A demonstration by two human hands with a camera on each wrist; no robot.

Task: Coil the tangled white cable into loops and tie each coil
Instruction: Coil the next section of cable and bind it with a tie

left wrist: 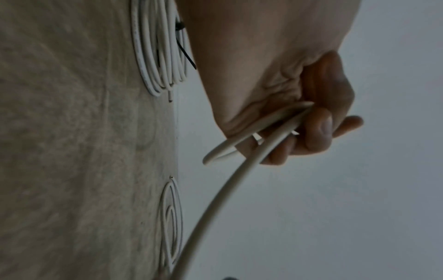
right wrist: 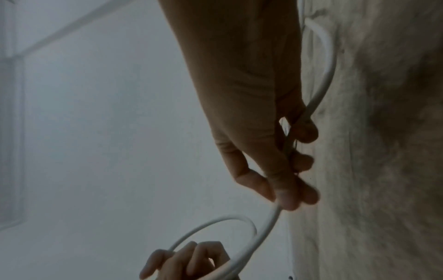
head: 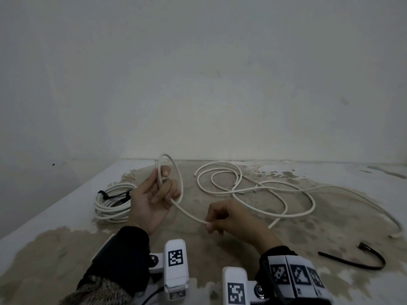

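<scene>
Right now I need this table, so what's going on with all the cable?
A person is coiling white cable. The left hand holds the cable's end and one raised loop; the right hand pinches the same cable further along. Much of the loose cable lies tangled on the table. One finished coil sits at the left with a black tie on it, and a spare black tie lies at the right.

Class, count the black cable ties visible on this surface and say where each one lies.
2: one black cable tie fastened round the finished white coil at left; one loose black cable tie lying at near right. Others may be hidden.
</scene>
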